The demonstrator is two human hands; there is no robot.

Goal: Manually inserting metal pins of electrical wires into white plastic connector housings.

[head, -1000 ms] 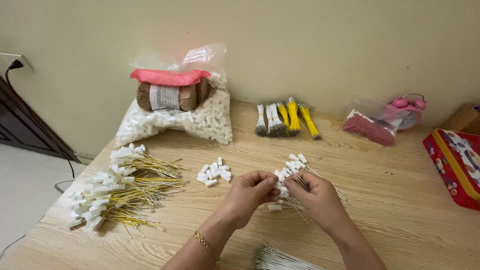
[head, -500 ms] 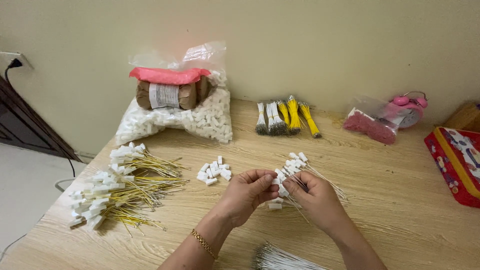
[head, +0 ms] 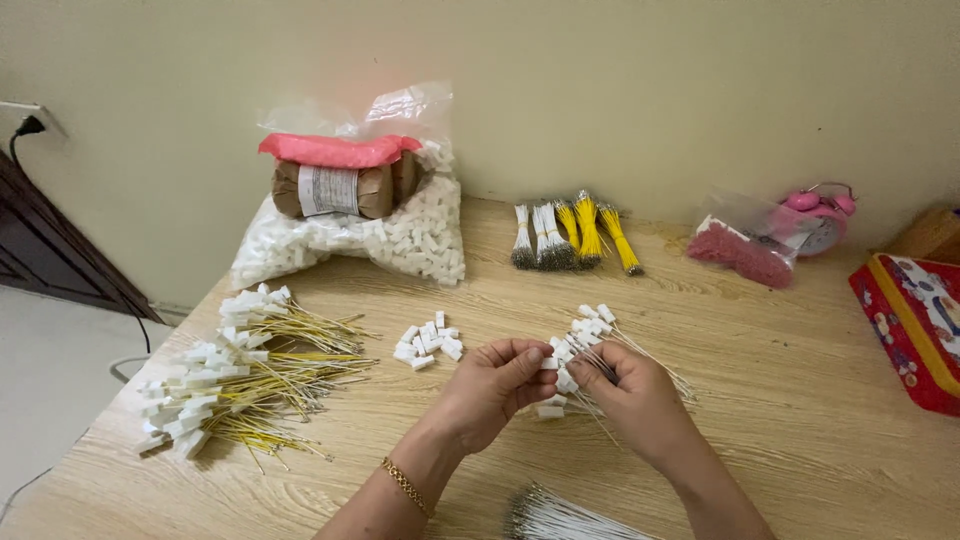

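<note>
My left hand (head: 492, 385) pinches a small white plastic connector (head: 548, 363) between thumb and fingers. Facing it, my right hand (head: 632, 392) grips a thin white wire whose tip meets that connector. Both hands hover just above a small pile of white wires fitted with connectors (head: 585, 335) on the wooden table (head: 800, 420). A little heap of loose white connectors (head: 428, 342) lies just left of my left hand. A gold bracelet sits on my left wrist.
A big pile of yellow wires with white connectors (head: 235, 375) lies at left. Behind are a clear bag of connectors (head: 400, 235) with brown rolls on top, bundles of white and yellow wires (head: 570, 235), a pink clock (head: 815, 215), a red box (head: 915, 320). Bare white wires (head: 560, 515) at front edge.
The hands have drawn slightly closer together over the wire pile, bringing the wire tip to the connector. Nothing else on the table has moved.
</note>
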